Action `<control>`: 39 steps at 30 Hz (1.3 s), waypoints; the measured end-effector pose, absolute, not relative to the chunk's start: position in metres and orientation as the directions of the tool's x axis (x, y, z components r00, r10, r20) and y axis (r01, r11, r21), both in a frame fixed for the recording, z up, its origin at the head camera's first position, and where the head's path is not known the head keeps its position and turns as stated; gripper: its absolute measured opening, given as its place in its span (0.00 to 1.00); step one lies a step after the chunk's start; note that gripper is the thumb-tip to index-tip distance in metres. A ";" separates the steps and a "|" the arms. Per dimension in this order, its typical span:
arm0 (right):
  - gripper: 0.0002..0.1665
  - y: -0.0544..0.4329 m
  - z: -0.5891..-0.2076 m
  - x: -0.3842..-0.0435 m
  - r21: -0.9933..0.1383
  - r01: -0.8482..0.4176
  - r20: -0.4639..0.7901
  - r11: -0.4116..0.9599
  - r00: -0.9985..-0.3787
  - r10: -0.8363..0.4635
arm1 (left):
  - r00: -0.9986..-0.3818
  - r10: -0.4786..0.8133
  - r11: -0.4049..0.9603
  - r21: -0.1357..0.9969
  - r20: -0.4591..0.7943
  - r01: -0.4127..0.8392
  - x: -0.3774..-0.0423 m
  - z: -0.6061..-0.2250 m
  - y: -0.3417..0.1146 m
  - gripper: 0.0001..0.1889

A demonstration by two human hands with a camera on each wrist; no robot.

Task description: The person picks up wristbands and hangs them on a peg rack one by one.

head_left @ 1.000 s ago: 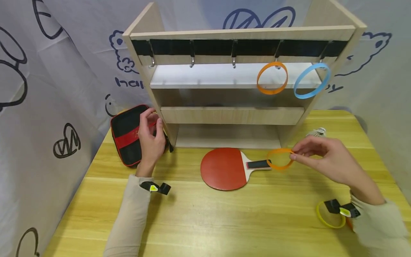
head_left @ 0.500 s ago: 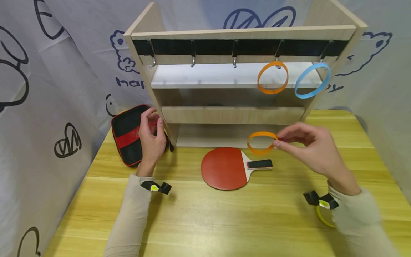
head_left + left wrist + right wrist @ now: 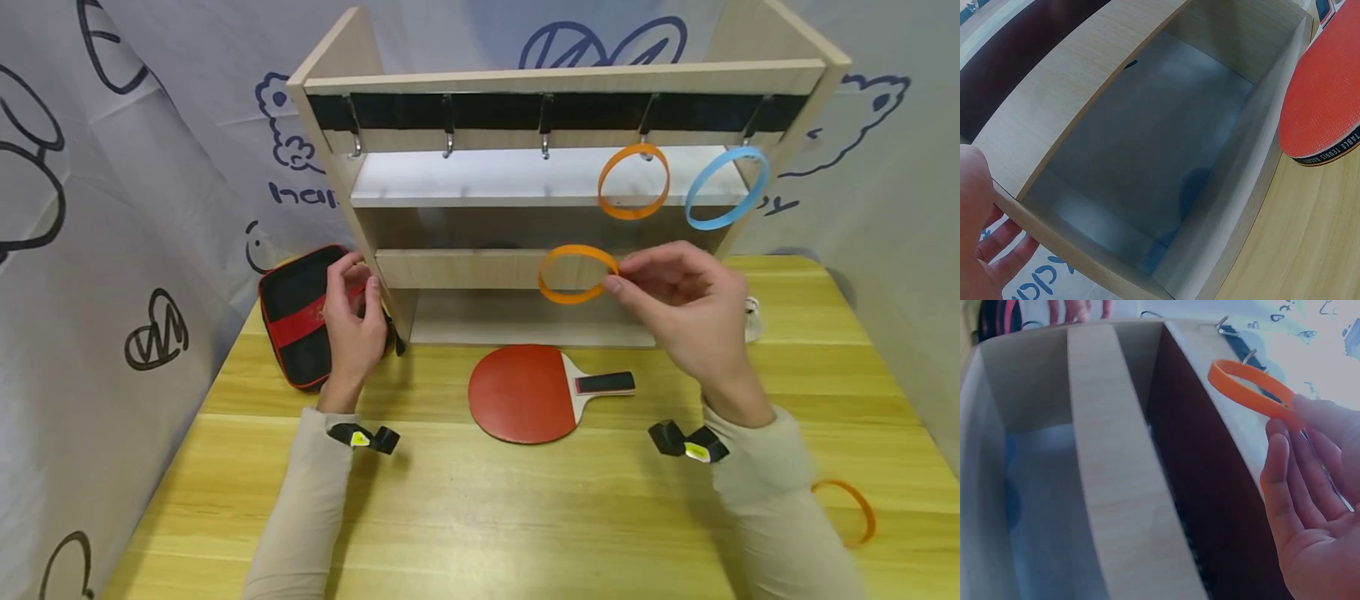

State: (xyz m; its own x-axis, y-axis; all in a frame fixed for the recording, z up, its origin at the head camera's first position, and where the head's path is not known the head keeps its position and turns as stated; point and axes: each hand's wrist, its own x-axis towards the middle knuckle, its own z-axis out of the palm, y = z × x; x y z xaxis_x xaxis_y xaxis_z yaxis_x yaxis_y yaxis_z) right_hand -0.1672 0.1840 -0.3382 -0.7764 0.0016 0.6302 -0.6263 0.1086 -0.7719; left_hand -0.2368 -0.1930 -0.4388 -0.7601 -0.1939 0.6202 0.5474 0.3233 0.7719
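Note:
In the head view my right hand (image 3: 686,312) pinches an orange silicone wristband (image 3: 577,273) between thumb and fingertips. The wristband hangs in the air before the rack's middle board, loop to the left; the right wrist view also shows the orange band (image 3: 1250,387) in the fingertips. My left hand (image 3: 354,321) is at the left side panel of the wooden rack (image 3: 543,268), fingers loosely bent along the panel's outer face, holding nothing. Another orange wristband (image 3: 633,182) and a light-blue wristband (image 3: 727,188) hang from the two rightmost hooks. Three hooks to the left carry nothing.
A red table tennis bat (image 3: 525,393) lies in front of the rack. Behind my left hand is a black-and-red zip case (image 3: 300,321). One more orange band (image 3: 862,508) lies by my right sleeve. A small white object (image 3: 752,320) is partly hidden behind my right hand.
My right hand has carried the orange wristband up and to the left, from above the bat's handle to the rack's middle board. My left hand stays in place.

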 end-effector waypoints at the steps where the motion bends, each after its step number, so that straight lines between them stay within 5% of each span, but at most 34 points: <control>1: 0.13 0.181 -0.335 -0.168 -0.765 -0.635 0.640 0.106 -0.768 0.016 | -0.761 -0.193 0.324 0.772 0.620 0.547 -0.237 -0.439 -0.193 0.18; 13: 0.16 0.147 -0.310 -0.188 -0.652 -0.756 0.747 0.060 -0.627 0.221 | -0.761 -0.188 0.326 0.770 0.621 0.548 -0.239 -0.439 -0.195 0.18; 26: 0.12 0.124 -0.298 -0.205 -0.677 -0.725 0.719 0.125 -0.615 0.325 | -0.754 -0.188 0.331 0.763 0.629 0.554 -0.238 -0.439 -0.193 0.19; 39: 0.12 0.122 -0.320 -0.208 -0.704 -0.664 0.710 0.251 -0.663 0.237 | -0.760 -0.189 0.334 0.769 0.622 0.546 -0.237 -0.440 -0.194 0.19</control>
State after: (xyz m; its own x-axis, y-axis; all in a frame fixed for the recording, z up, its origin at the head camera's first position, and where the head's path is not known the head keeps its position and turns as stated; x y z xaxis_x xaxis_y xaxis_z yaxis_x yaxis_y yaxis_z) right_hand -0.2075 0.1222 -0.3199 -0.6634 0.2368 0.7098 -0.6642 0.2505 -0.7043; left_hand -0.2369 -0.1940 -0.4396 -0.7599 -0.1894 0.6219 0.5457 0.3339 0.7686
